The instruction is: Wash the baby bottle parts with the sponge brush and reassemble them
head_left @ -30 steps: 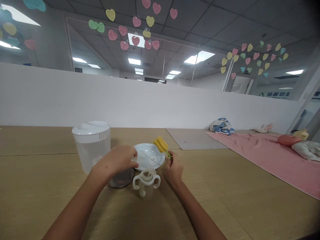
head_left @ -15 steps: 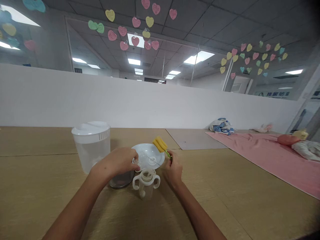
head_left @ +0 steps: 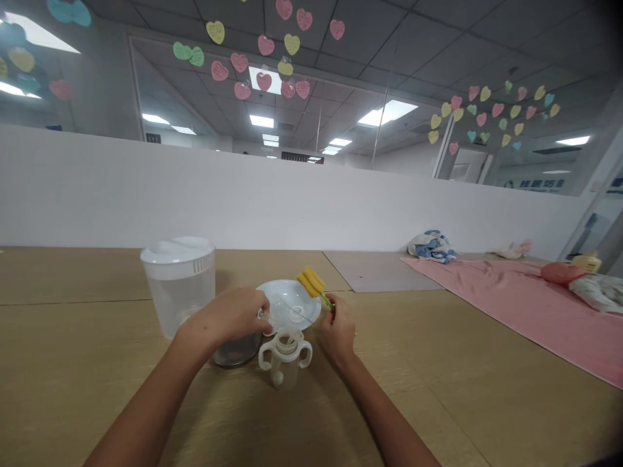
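My right hand (head_left: 339, 329) is closed around the green handle of a yellow sponge brush (head_left: 311, 283), whose head is raised over the right rim of a white bowl (head_left: 285, 289). At the bowl's left edge, the fingers of my left hand (head_left: 239, 312) pinch a small clear ringed piece (head_left: 263, 316); my fingers hide most of it, and its exact kind cannot be made out. A thin straight line crosses the bowl. Between my hands, nearer me, a clear baby bottle (head_left: 287, 363) with two white handles stands upright, uncapped.
Left of my left hand stands a translucent bucket (head_left: 176, 301) with a white lid (head_left: 178, 250). A dark round disc (head_left: 237, 353) lies under my left wrist. Rightward are a pink cloth (head_left: 506, 292), a blue-and-white crumpled cloth (head_left: 432, 246) and a yellowish bottle (head_left: 587, 261). A white wall closes the back.
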`<state>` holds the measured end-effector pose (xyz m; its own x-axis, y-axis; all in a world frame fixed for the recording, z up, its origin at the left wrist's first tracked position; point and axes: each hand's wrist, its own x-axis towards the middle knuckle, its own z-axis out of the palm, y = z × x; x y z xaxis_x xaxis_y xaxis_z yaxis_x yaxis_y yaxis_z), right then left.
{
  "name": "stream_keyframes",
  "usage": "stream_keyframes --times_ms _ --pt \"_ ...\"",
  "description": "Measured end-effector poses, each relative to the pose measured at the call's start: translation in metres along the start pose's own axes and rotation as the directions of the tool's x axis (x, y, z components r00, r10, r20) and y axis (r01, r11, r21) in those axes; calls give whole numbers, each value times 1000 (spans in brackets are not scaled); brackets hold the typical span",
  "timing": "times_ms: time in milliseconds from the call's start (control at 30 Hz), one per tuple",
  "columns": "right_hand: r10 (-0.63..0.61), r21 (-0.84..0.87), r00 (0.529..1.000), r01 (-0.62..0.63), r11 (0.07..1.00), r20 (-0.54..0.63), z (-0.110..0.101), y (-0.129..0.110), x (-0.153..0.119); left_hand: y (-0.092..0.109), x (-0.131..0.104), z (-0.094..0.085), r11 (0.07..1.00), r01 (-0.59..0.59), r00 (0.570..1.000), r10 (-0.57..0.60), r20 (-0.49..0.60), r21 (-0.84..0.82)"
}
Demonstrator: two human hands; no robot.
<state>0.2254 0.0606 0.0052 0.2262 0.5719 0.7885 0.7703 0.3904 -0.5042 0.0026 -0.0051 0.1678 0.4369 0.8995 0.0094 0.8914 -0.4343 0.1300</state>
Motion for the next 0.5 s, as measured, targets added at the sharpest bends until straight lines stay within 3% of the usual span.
stream_keyframes --times_ms 500 --pt "-33 -19 999 32 999 -5 3 3 -1 0 -1 0 1000 4 1000 -4 1 -11"
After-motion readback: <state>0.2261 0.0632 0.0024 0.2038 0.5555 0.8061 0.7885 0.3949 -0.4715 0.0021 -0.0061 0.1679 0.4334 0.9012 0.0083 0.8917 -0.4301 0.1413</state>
